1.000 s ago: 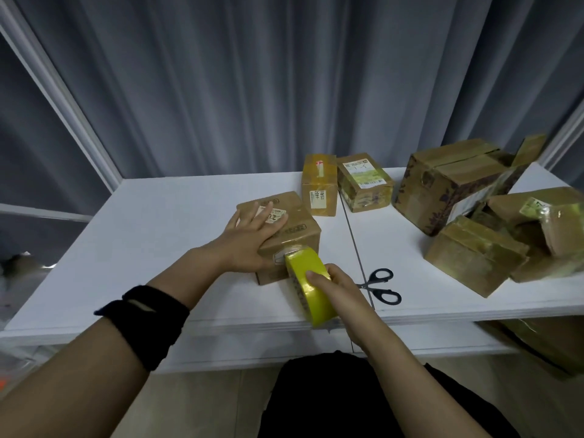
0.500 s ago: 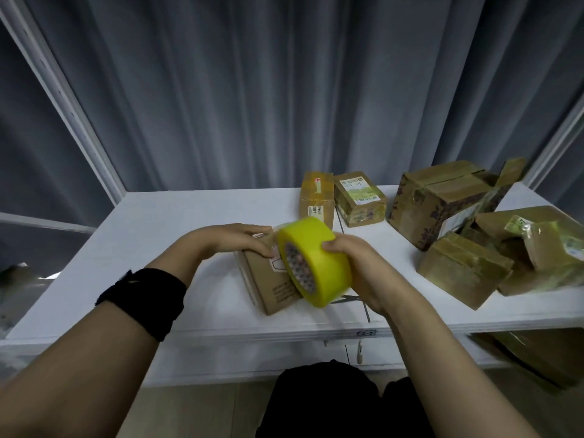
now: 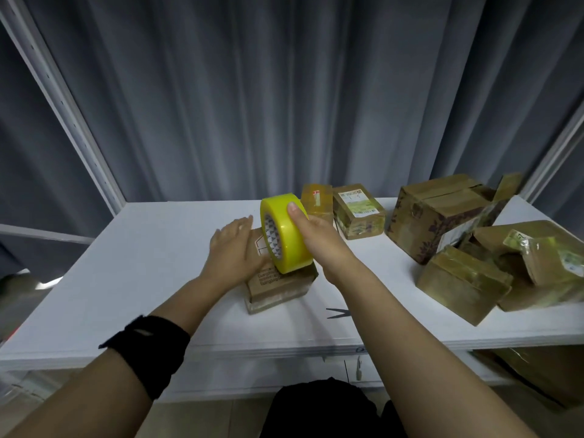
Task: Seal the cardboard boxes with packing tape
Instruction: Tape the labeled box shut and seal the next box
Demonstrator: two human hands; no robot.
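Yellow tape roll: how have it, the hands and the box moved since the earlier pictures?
The right hand raised the yellow tape roll from the near side of the box to above it, keeping its grip. The box was turned, a printed face now up; the left hand lies flat on it again. The scissors and other boxes stayed put.
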